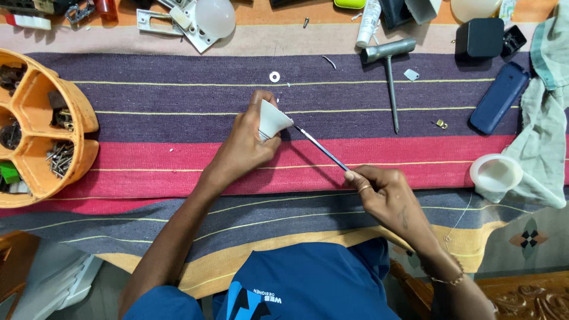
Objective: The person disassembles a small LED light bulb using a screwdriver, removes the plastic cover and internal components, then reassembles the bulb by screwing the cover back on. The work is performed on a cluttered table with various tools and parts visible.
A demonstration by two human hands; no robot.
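Closest to you it's just your blue shirt point(308, 284) and both forearms reaching out over the striped cloth point(166, 118). Your right hand point(388, 195) is closed around the handle end of a thin screwdriver point(320, 148), pinching it so the shaft angles up and left. The tip sits right at the rim of the white cone-shaped bulb housing point(272, 120), which your left hand point(246, 145) has wrapped tight, held just above the cloth around the middle of the work area.

Progress-wise, I'd guess you're mid-way: the housing is already separated from its dome, going by the frosted dome point(214, 15) lying loose at the far edge next to a metal bracket point(172, 24). Whether you're prying or driving a screw, can't tell from here, the tip is too small to read.

Further out: a small washer point(274, 76) just past the housing, a T-handle wrench point(388, 65) to the right, a dark blue case point(499, 98), a white ring-shaped cap point(496, 173), and the orange parts organiser point(41, 127) with screws way off left.
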